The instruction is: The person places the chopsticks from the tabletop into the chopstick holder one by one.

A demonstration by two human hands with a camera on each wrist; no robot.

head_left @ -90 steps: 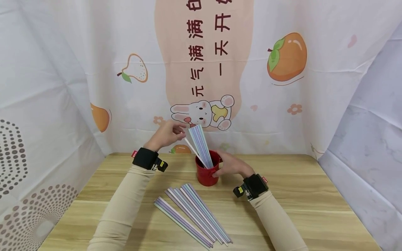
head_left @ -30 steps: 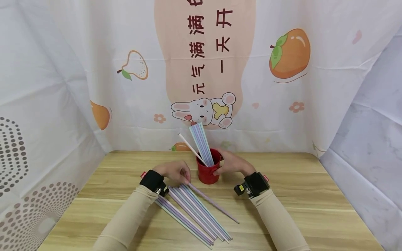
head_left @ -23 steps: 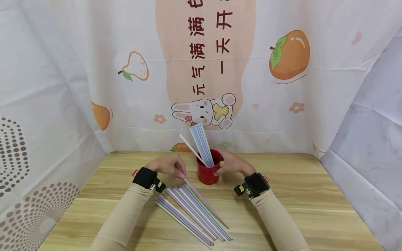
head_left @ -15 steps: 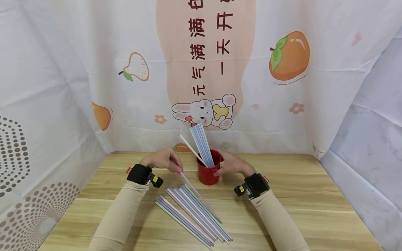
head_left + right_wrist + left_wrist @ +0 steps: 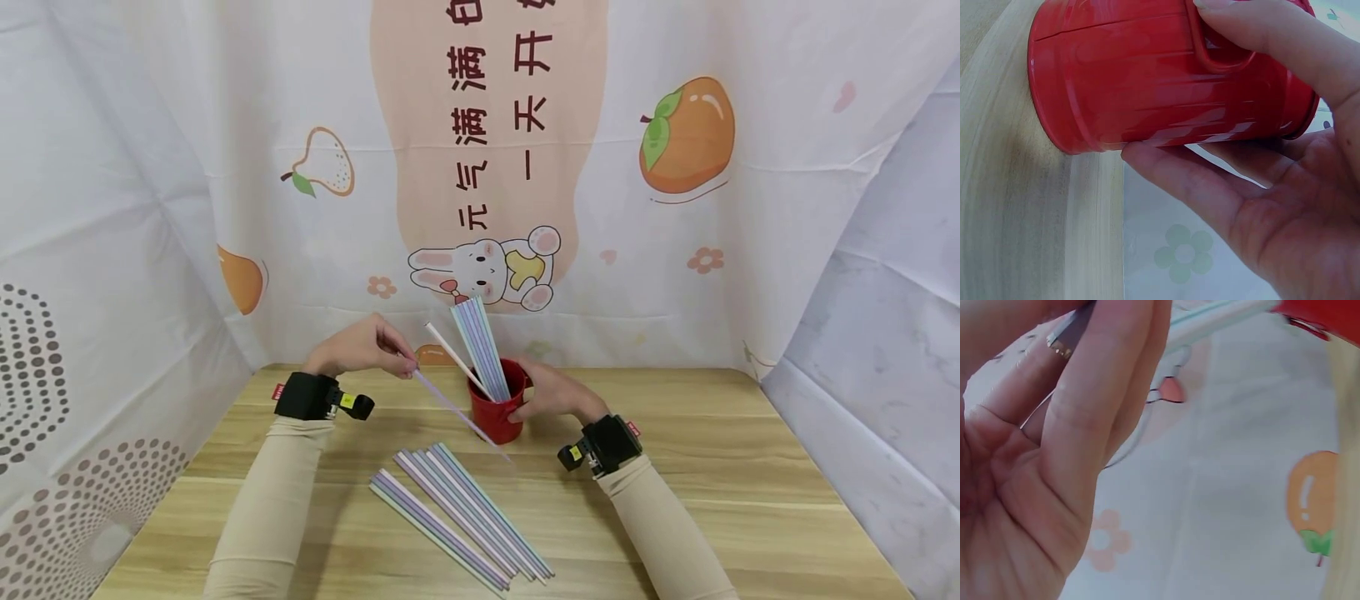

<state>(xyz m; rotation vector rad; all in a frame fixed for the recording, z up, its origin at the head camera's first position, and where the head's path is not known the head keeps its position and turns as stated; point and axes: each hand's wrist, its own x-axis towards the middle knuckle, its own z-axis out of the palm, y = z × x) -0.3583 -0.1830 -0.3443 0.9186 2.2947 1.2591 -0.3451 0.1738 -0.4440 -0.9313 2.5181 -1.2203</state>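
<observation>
1. One straw (image 5: 457, 410) is pinched in the left hand (image 5: 360, 348), lifted left of the cup (image 5: 497, 412), angled toward it.
2. Right hand (image 5: 551, 392) fingers wrap the cup, steadying it on the tabletop (image 5: 750, 467).

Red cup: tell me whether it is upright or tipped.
Upright. The red cup stands on the table, straws sticking up from it, while the right hand holds its side.

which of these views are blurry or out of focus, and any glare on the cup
Head view: sharp and evenly lit, with soft shadows under the arms on the table; the straw in the left hand is slightly smeared. Left wrist view: soft, hazy and washed out, fingers too close to focus. Right wrist view: mostly sharp, with streaky glare along the red cup, and the table edge curves.
</observation>
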